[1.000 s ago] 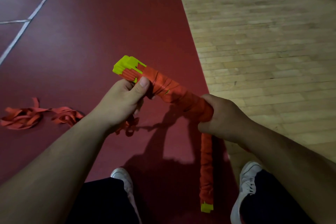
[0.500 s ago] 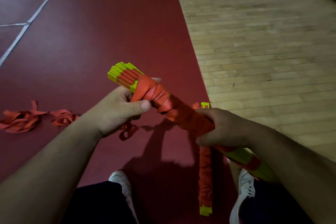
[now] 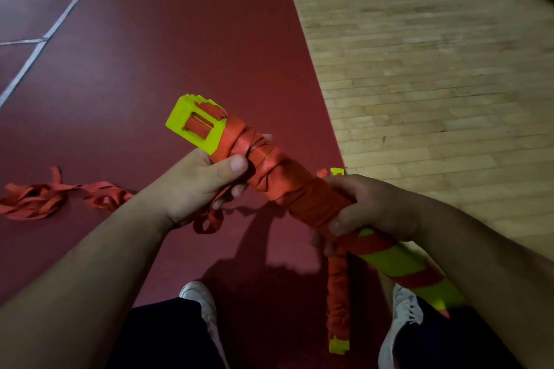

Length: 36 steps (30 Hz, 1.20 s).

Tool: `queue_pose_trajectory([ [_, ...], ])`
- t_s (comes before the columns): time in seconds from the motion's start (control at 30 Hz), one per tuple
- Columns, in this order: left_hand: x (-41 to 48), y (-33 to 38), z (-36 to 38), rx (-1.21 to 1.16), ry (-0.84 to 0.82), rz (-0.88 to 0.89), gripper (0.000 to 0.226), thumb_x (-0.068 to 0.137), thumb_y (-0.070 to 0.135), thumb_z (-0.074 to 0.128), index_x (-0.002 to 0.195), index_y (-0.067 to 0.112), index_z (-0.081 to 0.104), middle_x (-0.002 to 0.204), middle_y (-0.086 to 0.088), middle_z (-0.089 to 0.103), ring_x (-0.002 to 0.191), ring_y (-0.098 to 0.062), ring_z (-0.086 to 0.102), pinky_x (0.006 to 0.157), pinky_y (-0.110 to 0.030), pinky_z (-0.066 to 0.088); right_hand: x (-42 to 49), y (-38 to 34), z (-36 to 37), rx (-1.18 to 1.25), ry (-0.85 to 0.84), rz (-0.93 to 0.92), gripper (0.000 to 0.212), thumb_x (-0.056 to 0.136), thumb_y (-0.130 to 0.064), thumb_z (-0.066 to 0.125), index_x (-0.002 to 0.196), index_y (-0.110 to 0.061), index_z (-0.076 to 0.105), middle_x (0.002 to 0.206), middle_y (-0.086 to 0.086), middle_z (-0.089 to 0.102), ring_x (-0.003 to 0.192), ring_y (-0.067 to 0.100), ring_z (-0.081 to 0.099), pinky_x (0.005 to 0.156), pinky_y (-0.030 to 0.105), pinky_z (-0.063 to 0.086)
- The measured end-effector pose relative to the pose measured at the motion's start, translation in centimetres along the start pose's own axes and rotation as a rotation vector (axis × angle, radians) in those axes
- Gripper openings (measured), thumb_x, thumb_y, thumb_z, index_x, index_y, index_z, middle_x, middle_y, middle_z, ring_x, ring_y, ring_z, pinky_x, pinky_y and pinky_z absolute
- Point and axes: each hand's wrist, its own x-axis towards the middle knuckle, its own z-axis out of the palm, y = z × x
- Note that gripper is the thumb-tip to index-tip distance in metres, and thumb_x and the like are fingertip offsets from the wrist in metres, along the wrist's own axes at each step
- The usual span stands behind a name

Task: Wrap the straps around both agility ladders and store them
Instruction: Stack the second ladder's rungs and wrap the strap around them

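At mid-left of the frame the left hand is curled round the upper end of the held agility ladder. Its thumb presses on the orange wraps just below the yellow rung ends, and the strap tail hangs in a slack loop beneath the palm. Right of centre the right hand clamps the bundle's middle, fingers closed round the wound strap, and the thinly wrapped lower end runs off toward the lower right. The risk, as I judge it, lies in that slack tail — if the thumb lifts before the end is tucked, the top turns could spring loose and the stacked rungs fan out. The sparse lower wraps might also slide. Around them, a loose orange strap lies crumpled on the red floor at far left; whether it joins the tail I cannot tell. White shoes show at the bottom. The second ladder, already wrapped, lies on the floor below the right hand, between the feet — easy to tread on. Pale wooden boards fill the upper right.
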Motion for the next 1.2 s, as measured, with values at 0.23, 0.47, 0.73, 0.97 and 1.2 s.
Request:
queue_pose_trajectory([
  [0.23,0.6,0.4,2.4,-0.005,0.33,-0.023,0.048,0.086,0.052,0.061,0.054,0.017,0.057,0.049,-0.007,0.047,0.041,-0.017,0.034,0.043,-0.024,0.027,0.5,-0.6,-0.5,-0.334,0.187,0.001,0.037,0.077,-0.01,0.073,0.113,-0.014,0.066,0.099,0.014,0.075,0.081,0.017,0.069,0.071,0.03,0.055],
  [0.47,1.0,1.5,2.2,-0.135,0.585,-0.144,0.044,0.093,0.043,0.061,0.06,0.016,0.052,0.049,-0.004,0.046,0.042,-0.014,0.032,0.042,-0.023,0.022,1.9,1.9,0.7,-0.71,0.46,0.009,0.095,0.059,-0.065,0.085,0.139,-0.05,0.035,0.115,-0.021,0.061,0.103,-0.001,0.062,0.092,0.032,0.051],
  [0.73,1.1,2.0,1.1,-0.269,0.479,-0.179,0.045,0.087,0.06,0.062,0.07,0.019,0.054,0.054,0.0,0.045,0.042,-0.011,0.028,0.047,-0.024,0.021,2.8,2.7,1.3,-0.787,0.755,-0.053,0.047,0.071,-0.043,0.076,0.109,-0.036,0.05,0.091,-0.008,0.066,0.087,0.024,0.066,0.072,0.039,0.053],
  [0.97,0.4,0.9,-0.3,-0.098,0.281,-0.077,0.048,0.07,0.064,0.062,0.071,0.017,0.052,0.059,0.004,0.048,0.048,-0.01,0.035,0.048,-0.023,0.029,2.2,1.8,0.6,-0.58,0.563,-0.004,0.043,0.052,-0.042,0.069,0.093,-0.034,0.065,0.074,-0.003,0.068,0.068,0.014,0.063,0.07,0.042,0.054],
  [1.2,-0.1,0.3,-0.9,-0.287,0.155,-0.073,0.086,0.045,0.078,0.081,0.111,0.024,0.071,0.06,0.006,0.047,0.052,-0.006,0.04,0.05,-0.017,0.033,2.0,1.0,1.6,-0.322,0.252,-0.028,0.02,0.067,-0.012,0.074,0.082,-0.016,0.061,0.053,-0.01,0.057,0.047,0.004,0.049,0.05,0.022,0.041],
])
